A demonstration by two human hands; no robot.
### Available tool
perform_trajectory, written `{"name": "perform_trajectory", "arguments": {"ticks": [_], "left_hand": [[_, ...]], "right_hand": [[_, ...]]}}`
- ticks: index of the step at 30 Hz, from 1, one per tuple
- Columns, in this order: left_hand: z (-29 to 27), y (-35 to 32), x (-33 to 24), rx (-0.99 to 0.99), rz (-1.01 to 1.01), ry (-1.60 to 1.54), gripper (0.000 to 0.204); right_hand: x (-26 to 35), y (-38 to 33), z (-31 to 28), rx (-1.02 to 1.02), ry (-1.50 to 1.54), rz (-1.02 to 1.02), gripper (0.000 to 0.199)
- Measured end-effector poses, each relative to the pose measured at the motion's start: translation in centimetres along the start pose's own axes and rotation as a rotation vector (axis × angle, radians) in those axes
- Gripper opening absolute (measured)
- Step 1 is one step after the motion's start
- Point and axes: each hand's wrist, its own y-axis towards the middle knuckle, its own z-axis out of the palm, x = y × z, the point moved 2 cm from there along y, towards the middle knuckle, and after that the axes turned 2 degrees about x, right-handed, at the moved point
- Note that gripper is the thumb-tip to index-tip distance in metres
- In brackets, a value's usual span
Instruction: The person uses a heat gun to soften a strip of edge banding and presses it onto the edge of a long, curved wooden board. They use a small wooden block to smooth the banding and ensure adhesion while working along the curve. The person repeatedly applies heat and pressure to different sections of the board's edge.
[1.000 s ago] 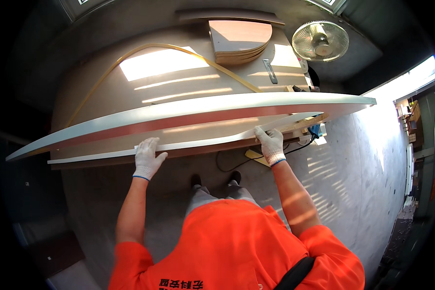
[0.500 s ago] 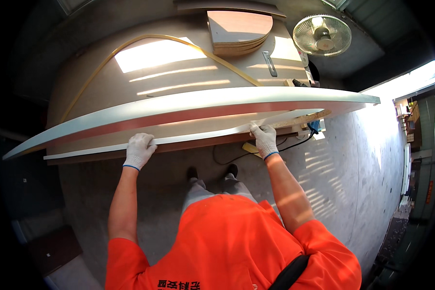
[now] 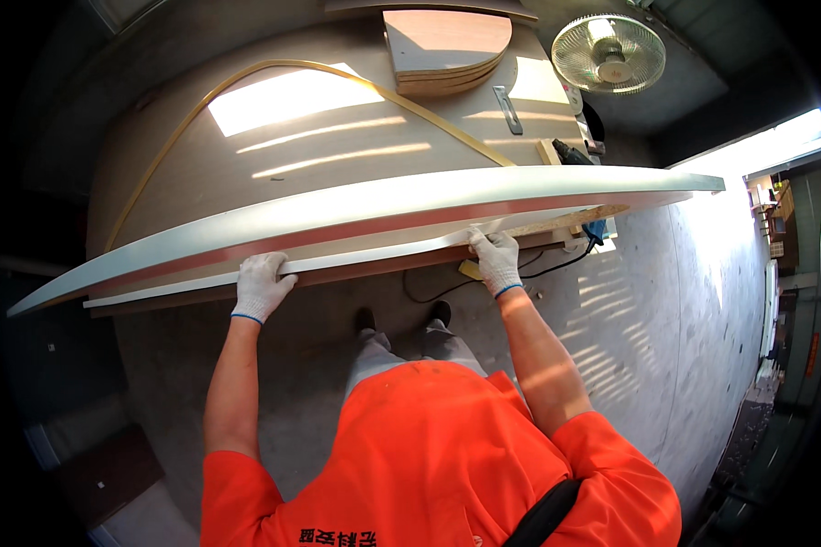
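**Head view: two gloved hands on a long white board**

Head view shows a wide workbench (image 3: 274, 164) filling the far side. A long white board (image 3: 383, 205) lies along its near edge, running left to right. Both hands wear white gloves: the left hand (image 3: 260, 284) curls over the board's near edge, and the right hand (image 3: 495, 260) clasps that same edge further right. A fan (image 3: 608, 52) stands far right.

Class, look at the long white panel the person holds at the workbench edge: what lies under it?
Under the long white panel, a thinner board shows along the workbench edge, with both gloved hands, left and right, on it. The bench surface beneath is covered.
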Motion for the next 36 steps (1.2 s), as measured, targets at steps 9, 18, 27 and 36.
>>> {"name": "perform_trajectory", "arguments": {"ticks": [9, 18, 27, 36], "left_hand": [[7.6, -3.9, -7.9, -0.189, 0.265, 0.102, 0.101], [11.3, -2.2, -13.9, -0.152, 0.286, 0.070, 0.107], [12.6, 1.1, -21.6, -0.079, 0.391, -0.044, 0.098], [14.0, 2.8, -26.6, -0.077, 0.430, -0.121, 0.092]], "right_hand": [[0.3, -0.4, 0.1, -0.024, -0.093, 0.004, 0.040], [0.1, -0.8, 0.0, -0.017, -0.095, -0.064, 0.040], [-0.7, -0.8, 0.3, -0.066, -0.072, -0.116, 0.040], [0.0, -1.2, 0.5, -0.084, -0.066, -0.118, 0.038]]}}
